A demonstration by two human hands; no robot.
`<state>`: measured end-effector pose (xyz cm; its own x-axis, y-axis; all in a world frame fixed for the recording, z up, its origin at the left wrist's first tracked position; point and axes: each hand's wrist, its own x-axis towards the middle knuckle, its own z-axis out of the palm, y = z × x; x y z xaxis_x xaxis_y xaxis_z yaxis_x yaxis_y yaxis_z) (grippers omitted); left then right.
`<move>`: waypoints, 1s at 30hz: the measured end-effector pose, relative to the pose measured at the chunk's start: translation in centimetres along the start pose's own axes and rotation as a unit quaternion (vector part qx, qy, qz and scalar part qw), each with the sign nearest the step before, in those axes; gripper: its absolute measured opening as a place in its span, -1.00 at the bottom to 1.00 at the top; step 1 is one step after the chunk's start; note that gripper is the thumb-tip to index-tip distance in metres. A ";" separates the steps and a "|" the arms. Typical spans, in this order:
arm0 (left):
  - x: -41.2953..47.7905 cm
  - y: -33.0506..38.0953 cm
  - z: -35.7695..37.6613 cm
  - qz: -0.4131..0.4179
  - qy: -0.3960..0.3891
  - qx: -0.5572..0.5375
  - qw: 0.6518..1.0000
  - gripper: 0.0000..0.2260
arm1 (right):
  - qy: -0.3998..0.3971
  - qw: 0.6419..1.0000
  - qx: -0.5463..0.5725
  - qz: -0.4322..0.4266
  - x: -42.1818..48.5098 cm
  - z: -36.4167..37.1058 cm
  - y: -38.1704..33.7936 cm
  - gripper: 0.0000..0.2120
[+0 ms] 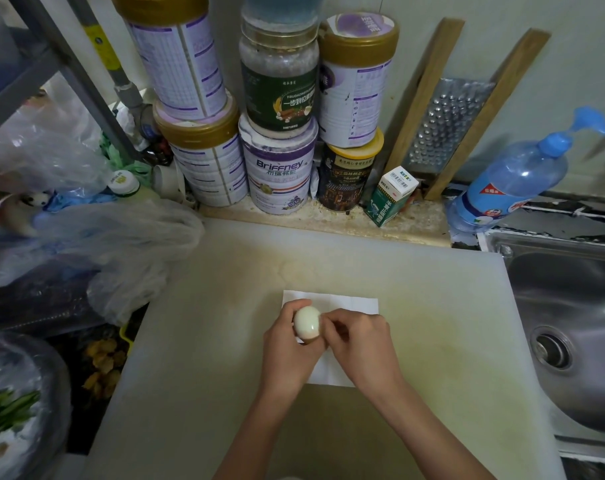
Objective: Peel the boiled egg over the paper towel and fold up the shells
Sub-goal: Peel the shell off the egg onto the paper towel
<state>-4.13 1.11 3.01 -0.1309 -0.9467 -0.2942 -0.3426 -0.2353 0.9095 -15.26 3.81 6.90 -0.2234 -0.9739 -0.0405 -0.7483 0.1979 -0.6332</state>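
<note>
Forearms enter from the near edge and meet over a white board (432, 341) on the tabletop. Left hand (287, 355) is wrapped around the egg (307, 323), gripping it upright just above the paper towel (349, 304). Right hand (358, 337) is pinched closed at the egg's right side, fingertips touching it; whether they grip a shell fragment, I cannot tell. Visible egg surface: smooth, pale, glossy, oval; no shell pieces discernible on the towel.

Risks (judgement): a wet, slick egg could slip from the left hand and roll off the board toward the steel sink (571, 323) at right. Pinching too deep could gouge the soft white. Fragments may fall past the towel's small, thin, creased rectangle, since both hands sit near its left edge.
</note>
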 end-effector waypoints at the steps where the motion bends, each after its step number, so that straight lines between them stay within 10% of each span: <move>1: 0.0 0.0 0.0 0.001 -0.002 -0.002 1.000 -0.59 | 0.009 1.000 0.002 0.001 0.0 0.0 0.1 -0.84; 13: 0.2 0.4 -0.6 -0.003 -0.018 -0.023 1.000 -0.60 | -0.075 0.980 0.157 0.100 0.8 -1.0 1.0 -0.90; 30: 0.4 0.5 -0.6 0.019 -0.043 -0.010 0.999 -0.57 | 0.003 0.987 0.134 0.091 0.8 -0.8 1.3 -0.86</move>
<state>-3.79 0.50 3.51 -0.2230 -0.9329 -0.2830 -0.3171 -0.2051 0.9260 -16.90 3.40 6.70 -0.3437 -0.9240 -0.1677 -0.5036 0.3321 -0.7976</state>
